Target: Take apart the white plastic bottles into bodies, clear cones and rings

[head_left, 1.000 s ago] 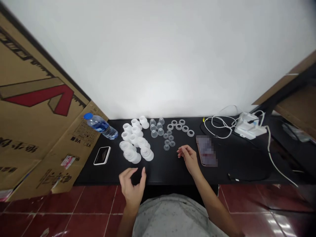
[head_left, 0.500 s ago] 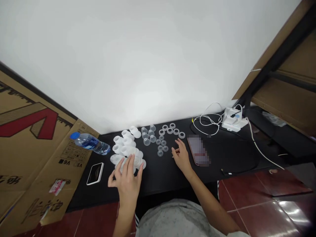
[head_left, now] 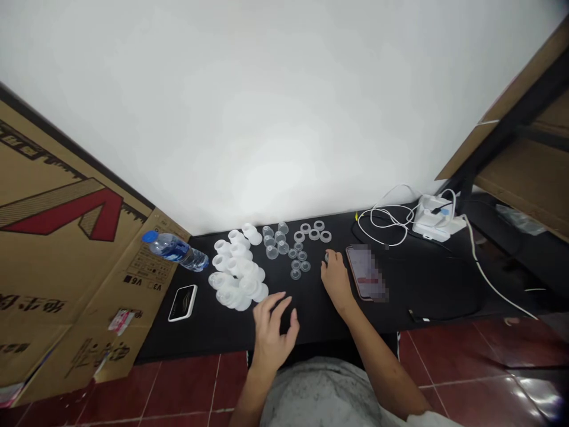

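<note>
My left hand (head_left: 272,332) hovers over the front edge of the table with its fingers apart and nothing in them. To its left lies a cluster of white, funnel-like plastic pieces with wide flanges (head_left: 240,268). My right hand (head_left: 336,277) is at the table left of a phone, fingers curled down onto a small translucent ring (head_left: 326,257), mostly hidden by the fingertips. Several more translucent rings (head_left: 313,235) lie just beyond it. Small clear discs with raised centres (head_left: 296,265) lie between the hands, and clear domed caps (head_left: 271,252) stand beside the white pieces.
A water bottle (head_left: 175,251) lies against the cardboard box (head_left: 89,284) on the left, near a white-edged device (head_left: 182,303). The phone (head_left: 365,273) lies right of my right hand. Farther right, white cables (head_left: 384,216) run to a power strip (head_left: 435,218) on the black table (head_left: 311,314).
My left hand has left the white pieces and moved right, toward the table's front edge. My right hand has closed on the nearest ring and drawn it slightly away from the others.
</note>
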The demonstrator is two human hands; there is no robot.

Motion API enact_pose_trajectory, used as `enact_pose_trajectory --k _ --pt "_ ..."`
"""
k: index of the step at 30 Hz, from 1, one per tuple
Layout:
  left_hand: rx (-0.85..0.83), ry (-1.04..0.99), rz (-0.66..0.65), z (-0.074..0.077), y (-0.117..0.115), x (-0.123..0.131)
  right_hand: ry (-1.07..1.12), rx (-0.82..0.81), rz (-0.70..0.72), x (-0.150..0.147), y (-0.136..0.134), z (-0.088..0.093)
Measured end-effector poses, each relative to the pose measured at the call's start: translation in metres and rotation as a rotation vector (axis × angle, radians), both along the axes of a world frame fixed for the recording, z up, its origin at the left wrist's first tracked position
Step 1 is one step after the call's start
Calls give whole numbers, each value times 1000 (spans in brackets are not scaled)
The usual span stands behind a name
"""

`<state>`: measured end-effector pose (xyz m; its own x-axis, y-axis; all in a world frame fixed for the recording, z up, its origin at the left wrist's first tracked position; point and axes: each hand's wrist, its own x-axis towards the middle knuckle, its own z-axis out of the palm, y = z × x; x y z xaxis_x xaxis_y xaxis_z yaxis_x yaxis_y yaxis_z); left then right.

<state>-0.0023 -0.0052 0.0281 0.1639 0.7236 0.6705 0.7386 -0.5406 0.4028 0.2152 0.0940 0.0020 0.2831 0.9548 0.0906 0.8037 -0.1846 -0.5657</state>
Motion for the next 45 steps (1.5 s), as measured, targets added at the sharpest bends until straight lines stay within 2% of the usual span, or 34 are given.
enact_pose_trajectory --k 2,4,9,12,19,24,29,33,35,37,42,45 --pt "-220 -102 -87 -14 5 13 -7 14 20 -3 -17 -3" --pt "-353 -202 -108 -26 14 21 11 40 90 -7 -35 -6" --pt "-455 -256 -124 -43 27 24 136 111 502 -13 -65 -7" --pt "-453 -207 -138 -44 26 25 194 120 602 -12 -66 -1" --pt "-440 -32 -159 -33 20 30 279 164 516 2 -44 9" --pt "-438 126 -198 -29 20 33 181 235 374 0 -15 5" --pt "-408 78 -152 -38 20 33 154 222 355 -11 8 -8" --pt "-411 -19 -178 -43 19 30 252 258 349 -13 12 -15" --pt "-434 -105 -205 -42 19 29 343 270 333 -11 8 -15" --pt "-486 -275 -233 -40 19 28 486 274 302 -8 2 -14" --pt "-743 -977 -276 -34 29 29 980 226 245 -5 -16 -13" --pt "-876 -1287 -325 -30 39 30 1148 258 175 -3 -20 -14"
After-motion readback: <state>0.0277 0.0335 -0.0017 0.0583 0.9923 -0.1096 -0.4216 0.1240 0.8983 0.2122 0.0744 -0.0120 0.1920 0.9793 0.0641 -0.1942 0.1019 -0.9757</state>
